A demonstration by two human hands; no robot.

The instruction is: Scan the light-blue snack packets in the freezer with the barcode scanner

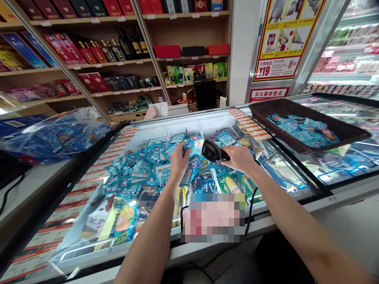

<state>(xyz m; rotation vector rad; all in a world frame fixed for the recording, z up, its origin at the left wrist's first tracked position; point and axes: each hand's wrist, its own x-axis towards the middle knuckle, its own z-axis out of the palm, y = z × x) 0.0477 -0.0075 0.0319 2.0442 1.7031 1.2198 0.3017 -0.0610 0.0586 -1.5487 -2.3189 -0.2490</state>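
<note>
In my right hand (239, 158) is a black barcode scanner (211, 151), its fingers wrapped around the handle. The scanner's head points left, toward a small light-blue packet (195, 147). My left hand (179, 159) pinches this packet between thumb and fingers. Beneath and left of both hands, many similar blue packets (137, 173) lie spread over the glass top of a chest freezer (85, 197). A dark cable (251, 205) runs down past my right forearm. Closer to me, a phone-like device (213, 219) with a blurred-out screen sits at the freezer's front edge.
A brown basket (308, 146) with more blue packets rests on the freezer at right. At left, a clear plastic bag (59, 134) full of blue packs stands on a counter. Stocked shelves (189, 59) line the back. Part of another person's arm (151, 112) shows behind the freezer.
</note>
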